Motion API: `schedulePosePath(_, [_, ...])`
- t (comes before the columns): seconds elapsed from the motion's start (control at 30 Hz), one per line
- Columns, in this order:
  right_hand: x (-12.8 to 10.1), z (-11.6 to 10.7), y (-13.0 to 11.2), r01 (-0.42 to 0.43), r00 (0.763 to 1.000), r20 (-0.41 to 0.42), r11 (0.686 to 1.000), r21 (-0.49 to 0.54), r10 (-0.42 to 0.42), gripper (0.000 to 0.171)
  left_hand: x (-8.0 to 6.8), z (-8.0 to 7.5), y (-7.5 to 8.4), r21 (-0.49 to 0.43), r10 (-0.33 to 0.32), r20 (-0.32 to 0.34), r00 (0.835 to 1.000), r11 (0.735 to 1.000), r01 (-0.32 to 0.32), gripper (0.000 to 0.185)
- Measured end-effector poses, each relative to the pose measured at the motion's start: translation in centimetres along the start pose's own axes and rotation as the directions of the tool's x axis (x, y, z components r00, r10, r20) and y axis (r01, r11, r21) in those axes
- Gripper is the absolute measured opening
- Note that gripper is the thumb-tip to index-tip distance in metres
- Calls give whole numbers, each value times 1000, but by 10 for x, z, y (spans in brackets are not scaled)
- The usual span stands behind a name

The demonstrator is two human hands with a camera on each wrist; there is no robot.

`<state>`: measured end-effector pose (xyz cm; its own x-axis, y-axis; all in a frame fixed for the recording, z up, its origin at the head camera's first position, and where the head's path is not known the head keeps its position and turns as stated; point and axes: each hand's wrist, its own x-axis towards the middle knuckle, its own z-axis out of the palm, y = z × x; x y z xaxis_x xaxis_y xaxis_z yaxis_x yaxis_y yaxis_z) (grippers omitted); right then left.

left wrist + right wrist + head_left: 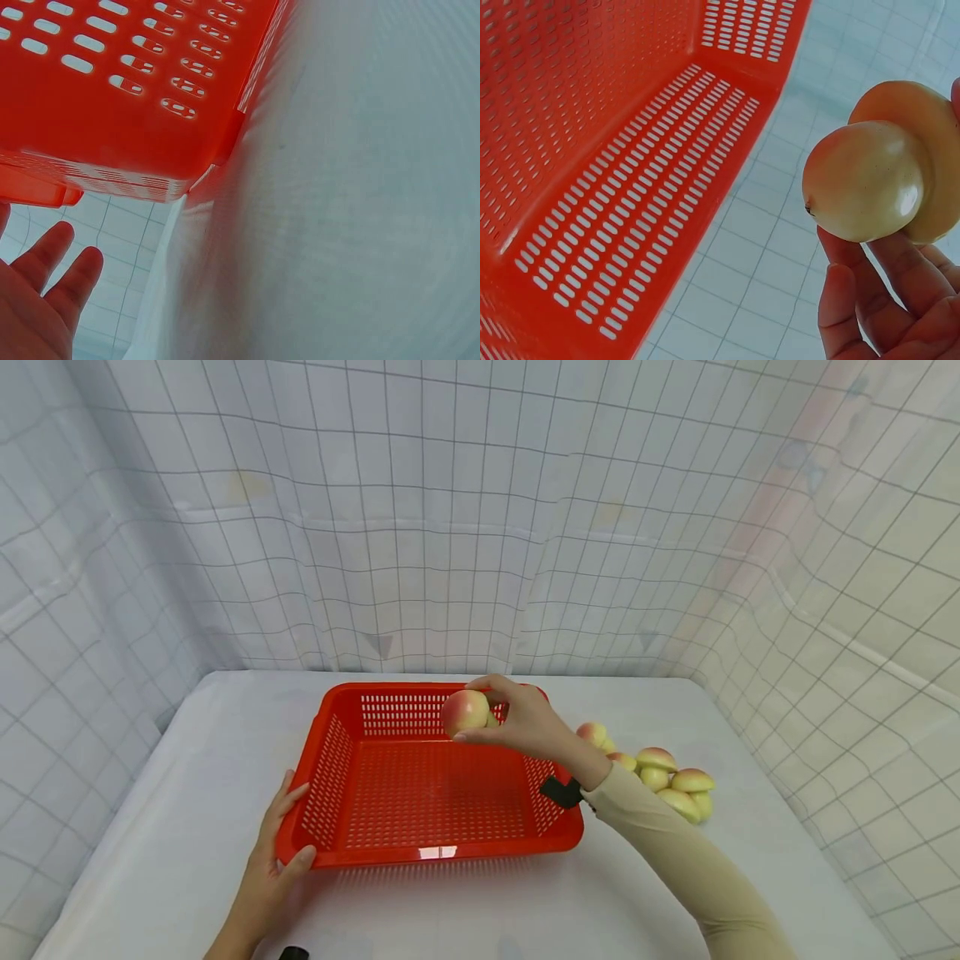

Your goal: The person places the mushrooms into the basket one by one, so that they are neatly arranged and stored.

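Note:
My right hand [529, 723] holds a mushroom [465, 713] by its pale stem above the back right part of a red plastic basket [431, 858]. In the right wrist view, the mushroom's yellow stem [866, 181] faces the camera, and its rounded cap is behind. The cap is yellow with a red blush. At the basket's front left corner rests my left hand [272, 847], fingers spread along the left rim and thumb at the front rim. The left wrist view shows straight fingers [73, 289] beside the basket's perforated wall [112, 97].
Several similar mushrooms [656, 762] lie in a cluster right of the basket on the white-covered table [187, 785]. White cloth with a dark grid [450, 552] hangs behind and at both sides. A small black object [294, 952] shows at the bottom edge.

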<state>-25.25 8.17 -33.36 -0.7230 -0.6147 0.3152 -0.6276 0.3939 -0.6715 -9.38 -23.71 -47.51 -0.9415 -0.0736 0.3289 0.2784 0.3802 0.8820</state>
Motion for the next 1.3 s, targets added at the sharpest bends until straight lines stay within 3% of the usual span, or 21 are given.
schedulePosePath(0.33, [19, 17, -2, -39, 998, 49, 999, -19, 40, 60, 1, -1, -2, -4, 9, 4, 1000, 1000, -9, 66])
schedulePosePath(0.83, [53, 45, 8, -78, 988, 135, 996, 51, 71, 58, 2, -1, -2, 4, 7, 8, 1000, 1000, -7, 66])
schedulePosePath(1.3, [70, 71, 15, -102, 977, 191, 994, 38, 93, 58, 1, -1, 0, 6, 0, 0, 1000, 1000, 0, 66])
